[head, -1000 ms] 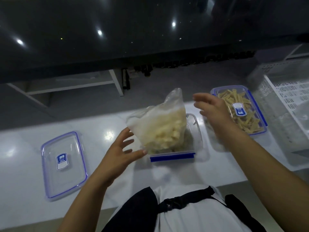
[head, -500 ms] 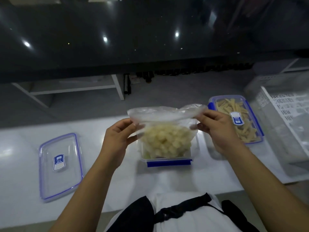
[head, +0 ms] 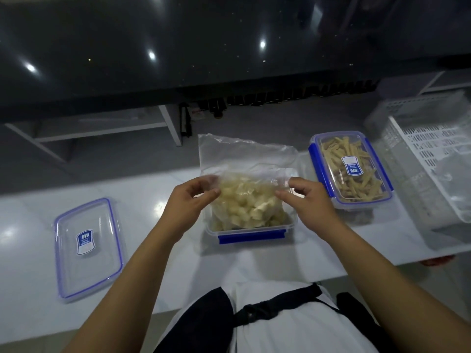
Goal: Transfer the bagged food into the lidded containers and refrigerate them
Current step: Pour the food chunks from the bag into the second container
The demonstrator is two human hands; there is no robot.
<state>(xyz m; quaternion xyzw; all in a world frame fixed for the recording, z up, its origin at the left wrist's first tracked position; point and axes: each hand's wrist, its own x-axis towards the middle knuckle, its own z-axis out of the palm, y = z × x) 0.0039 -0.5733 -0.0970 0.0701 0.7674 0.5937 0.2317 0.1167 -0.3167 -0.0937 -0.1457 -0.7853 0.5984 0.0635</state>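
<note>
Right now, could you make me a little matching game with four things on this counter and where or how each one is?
Things:
1. loose lid
2. plastic bag
3. closed container
4. white basket

States:
A. pinched by both hands
B. far right of the counter
C. lying flat, left of the hands
D. lidded, holding strip-shaped food

Pairs: 1-C, 2-A, 3-D, 4-B

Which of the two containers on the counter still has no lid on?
The middle container, the one the bag sits in. Its lid lies flat off to the left, while the right container of strips is already lidded.
</note>
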